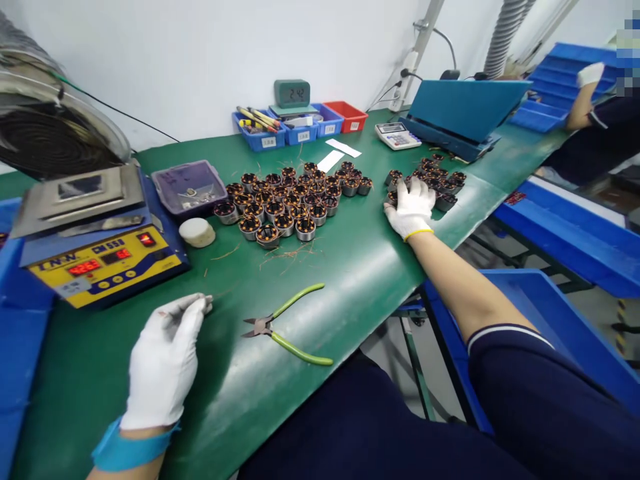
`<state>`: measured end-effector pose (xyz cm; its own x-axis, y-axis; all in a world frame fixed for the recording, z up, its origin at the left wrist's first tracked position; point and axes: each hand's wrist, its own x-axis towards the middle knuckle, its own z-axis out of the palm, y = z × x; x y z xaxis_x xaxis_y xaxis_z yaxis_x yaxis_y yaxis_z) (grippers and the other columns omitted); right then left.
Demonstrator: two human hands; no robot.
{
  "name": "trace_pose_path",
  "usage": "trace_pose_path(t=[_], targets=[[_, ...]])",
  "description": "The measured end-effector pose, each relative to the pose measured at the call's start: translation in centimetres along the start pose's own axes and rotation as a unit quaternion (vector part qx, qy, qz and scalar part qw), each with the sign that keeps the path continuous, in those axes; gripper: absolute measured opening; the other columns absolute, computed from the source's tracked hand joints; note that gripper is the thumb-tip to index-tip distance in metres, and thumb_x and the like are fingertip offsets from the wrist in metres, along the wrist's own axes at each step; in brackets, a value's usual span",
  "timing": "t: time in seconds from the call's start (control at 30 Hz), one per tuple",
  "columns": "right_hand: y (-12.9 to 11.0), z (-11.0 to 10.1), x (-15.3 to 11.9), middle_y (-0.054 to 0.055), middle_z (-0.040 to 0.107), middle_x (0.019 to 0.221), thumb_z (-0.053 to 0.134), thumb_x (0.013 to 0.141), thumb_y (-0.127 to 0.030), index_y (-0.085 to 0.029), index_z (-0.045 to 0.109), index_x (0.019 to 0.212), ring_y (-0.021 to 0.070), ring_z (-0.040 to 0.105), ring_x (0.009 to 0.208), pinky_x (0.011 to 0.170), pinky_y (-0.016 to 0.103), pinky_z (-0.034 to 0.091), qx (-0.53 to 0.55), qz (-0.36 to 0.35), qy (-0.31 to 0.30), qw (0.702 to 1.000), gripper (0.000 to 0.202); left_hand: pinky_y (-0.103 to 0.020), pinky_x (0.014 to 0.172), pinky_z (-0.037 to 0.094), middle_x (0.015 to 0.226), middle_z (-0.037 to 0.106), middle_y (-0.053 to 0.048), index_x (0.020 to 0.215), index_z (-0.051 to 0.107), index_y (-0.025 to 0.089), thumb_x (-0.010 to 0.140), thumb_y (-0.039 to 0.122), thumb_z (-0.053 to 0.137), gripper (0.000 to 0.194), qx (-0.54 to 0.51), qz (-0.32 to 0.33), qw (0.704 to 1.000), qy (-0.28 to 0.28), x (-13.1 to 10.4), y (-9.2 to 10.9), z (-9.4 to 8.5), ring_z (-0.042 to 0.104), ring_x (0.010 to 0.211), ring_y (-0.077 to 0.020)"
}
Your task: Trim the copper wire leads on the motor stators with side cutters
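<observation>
My left hand [167,360], in a white glove with a blue band at the wrist, is closed in a pinch above the green table; what it holds, if anything, is too small to name. Green-handled cutters [263,326] lie opened to its right. My gloved right hand [413,205] reaches onto the right-hand group of copper-wound motor parts [445,180], its fingertips over them and partly hidden. A larger group of similar round parts [285,200] stands mid-table, with loose wire scraps in front.
A yellow-and-blue heating unit [105,253], a purple tray [187,187] and a round white pad [197,232] are at left. Small bins [265,140], a clock [292,94], a calculator [398,136] and a teal case [465,110] stand behind. Another person's gloved hand [591,75] shows at far right.
</observation>
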<state>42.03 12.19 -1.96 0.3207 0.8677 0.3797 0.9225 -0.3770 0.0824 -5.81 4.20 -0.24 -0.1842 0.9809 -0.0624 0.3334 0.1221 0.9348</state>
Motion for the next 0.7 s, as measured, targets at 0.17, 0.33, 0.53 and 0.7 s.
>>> trace_pose_path(t=[0.17,0.33,0.53,0.7], targets=[[-4.9,1.5,3.2,0.026,0.029,0.158,0.057,0.083,-0.045,-0.002,0.019,0.156,0.0373,0.035,0.138,0.11,0.047,0.03,0.074,-0.031,0.018,0.997,0.092,-0.049,0.107,0.048,0.106,0.071,-0.009,0.101,0.063,0.023,0.08,0.056,0.064,0.04,0.031,0.011,0.999,0.003,0.1,0.2,0.1,0.067,0.108,-0.0295],[-7.4,2.0,5.9,0.028,0.058,0.131,0.058,0.081,-0.036,0.004,0.022,0.152,0.0364,0.052,0.124,0.11,0.049,0.028,0.098,0.065,-0.02,0.993,0.089,-0.045,0.103,0.051,0.105,0.073,-0.008,0.102,0.065,0.021,0.079,0.058,0.065,0.044,0.046,0.022,0.998,-0.022,0.0,-0.2,-0.1,0.068,0.107,-0.0282],[-7.6,-1.0,3.6,0.028,0.059,0.127,0.061,0.078,-0.036,-0.002,0.022,0.155,0.0431,0.049,0.124,0.107,0.058,0.03,0.184,0.087,0.021,0.979,0.092,-0.044,0.091,0.056,0.105,0.072,-0.01,0.107,0.064,0.017,0.08,0.064,0.063,0.054,0.014,0.019,0.999,-0.046,-0.5,-0.5,0.0,0.071,0.092,-0.0253],[-12.6,-7.4,-7.1,0.021,0.059,0.132,0.062,0.082,-0.043,-0.008,0.012,0.157,0.0309,0.057,0.118,0.108,0.046,0.041,0.414,-0.13,0.021,0.901,0.097,-0.043,0.105,0.05,0.122,0.069,-0.012,0.115,0.063,0.016,0.081,0.058,0.067,0.055,-0.093,0.072,0.992,-0.047,-0.2,-1.3,0.1,0.066,0.115,-0.0262]])
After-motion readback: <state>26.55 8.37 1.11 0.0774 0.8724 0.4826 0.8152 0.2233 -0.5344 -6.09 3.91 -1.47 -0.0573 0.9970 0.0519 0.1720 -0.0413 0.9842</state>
